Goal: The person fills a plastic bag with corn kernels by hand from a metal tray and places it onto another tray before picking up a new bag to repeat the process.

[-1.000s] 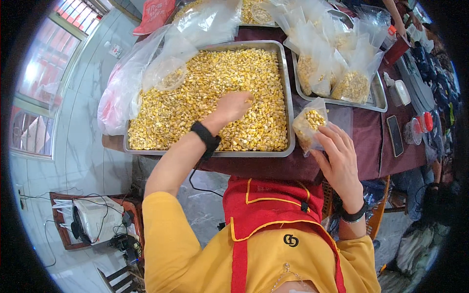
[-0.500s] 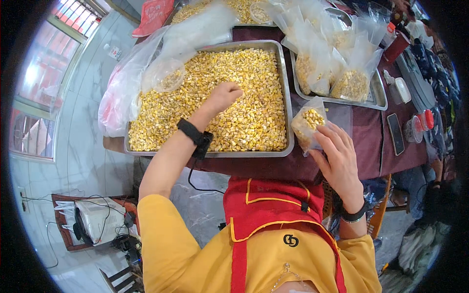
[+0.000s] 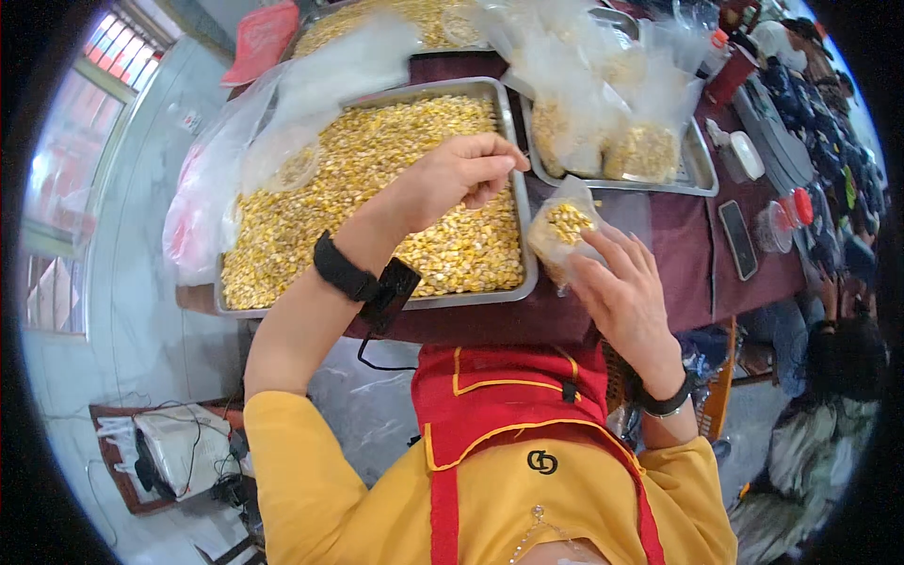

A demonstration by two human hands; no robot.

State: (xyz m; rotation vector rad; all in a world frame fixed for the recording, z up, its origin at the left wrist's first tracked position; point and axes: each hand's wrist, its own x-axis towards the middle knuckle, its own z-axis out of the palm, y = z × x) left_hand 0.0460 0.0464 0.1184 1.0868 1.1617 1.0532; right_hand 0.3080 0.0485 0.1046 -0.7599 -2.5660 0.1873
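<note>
My left hand [image 3: 461, 174] is raised over the right side of a metal tray [image 3: 530, 235] full of yellow corn kernels [image 3: 358, 198]. Its thumb and forefinger are pinched; a tiny dark bit seems to sit at their tips, too small to name. Just right of that tray, on the table, stands a small clear plastic bag [image 3: 552, 247] with corn kernels in it, its mouth open toward the top. My right hand [image 3: 621, 287] is curled against the bag's right side and holds it in place, hiding part of it.
Filled clear bags [image 3: 645, 146] stand in a second metal tray [image 3: 702, 174] at the far right. Clear plastic sheeting [image 3: 245, 141] and a round clear tub [image 3: 294, 168] lie over the corn's left side. On the maroon tablecloth are a phone [image 3: 737, 240] and a red-lidded jar [image 3: 778, 226].
My left hand has lifted off the corn and moved right toward the bag, fingers pinched. My right hand stays at the bag. The whole view has shifted slightly.
</note>
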